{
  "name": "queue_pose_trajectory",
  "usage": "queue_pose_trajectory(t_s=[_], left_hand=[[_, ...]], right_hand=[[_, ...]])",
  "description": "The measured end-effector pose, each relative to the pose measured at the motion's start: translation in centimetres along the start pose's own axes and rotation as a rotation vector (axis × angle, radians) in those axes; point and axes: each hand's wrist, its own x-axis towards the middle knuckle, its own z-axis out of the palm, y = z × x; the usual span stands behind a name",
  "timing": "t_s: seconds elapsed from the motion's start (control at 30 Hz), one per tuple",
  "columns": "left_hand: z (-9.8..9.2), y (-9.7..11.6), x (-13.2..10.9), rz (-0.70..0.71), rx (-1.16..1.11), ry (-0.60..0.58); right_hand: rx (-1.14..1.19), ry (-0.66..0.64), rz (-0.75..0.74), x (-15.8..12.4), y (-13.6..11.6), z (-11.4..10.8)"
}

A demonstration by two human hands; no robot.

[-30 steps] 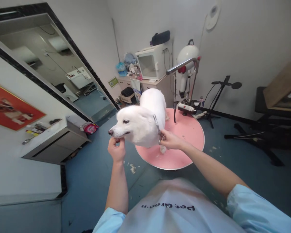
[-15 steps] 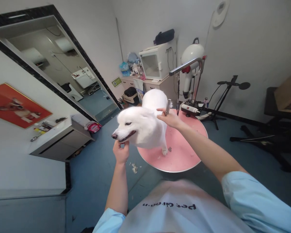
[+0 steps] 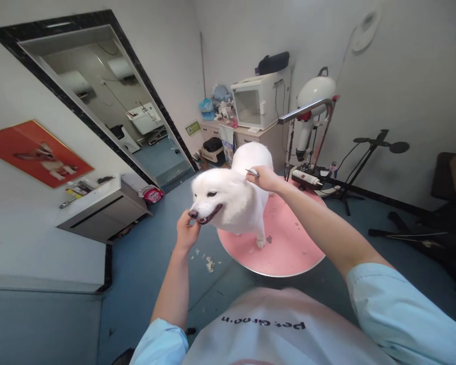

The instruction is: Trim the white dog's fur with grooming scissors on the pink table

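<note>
On a pink table point(image 3: 289, 233), had a white dog point(image 3: 230, 195) standing, head toward the left, mouth open. Held its chin with the left hand point(image 3: 187, 232), thumb and fingers bent nearly together just under the nose. Gripped scissors point(image 3: 252, 173) in the right hand point(image 3: 265, 178) beside the neck, fingers curled around the metal; could not make out contact with the fur, or blade spread. Saw white tufts point(image 3: 210, 264) on the floor point(image 3: 137, 274), a box point(image 3: 258, 101) behind, and a red picture point(image 3: 41, 154) well to the left.
</note>
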Motion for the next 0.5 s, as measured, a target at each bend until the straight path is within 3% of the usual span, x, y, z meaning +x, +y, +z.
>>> queue_pose_trajectory(t_s=[0.1, 0.2, 0.23, 0.3, 0.37, 0.43, 0.5], left_hand=[[-1.9, 0.4, 1.4, -0.028, 0.038, -0.022], [-3.2, 3.3, 4.6, -0.022, 0.093, 0.181], [-3.0, 4.8, 5.9, 0.02, 0.085, 0.189], [-1.3, 8.3, 8.4, 0.137, 0.076, 0.052], [1.5, 11.2, 10.2, 0.217, 0.133, -0.18], [4.2, 12.7, 10.7, 0.238, 0.248, -0.344], [5.9, 12.8, 10.0, 0.214, 0.329, -0.362]], right_hand=[[-0.052, 0.006, -0.051, 0.3, -0.6, -0.7], [-0.141, 0.009, -0.094, 0.8, -1.8, -1.9], [-0.169, 0.003, -0.099, 1.1, -2.4, -2.2], [-0.213, -0.022, -0.103, 1.5, -3.5, -2.6], [-0.247, -0.063, -0.099, 1.8, -4.9, -2.5], [-0.279, -0.104, -0.103, 1.5, -6.2, -2.0], [-0.292, -0.136, -0.114, 0.9, -7.3, -1.3]])
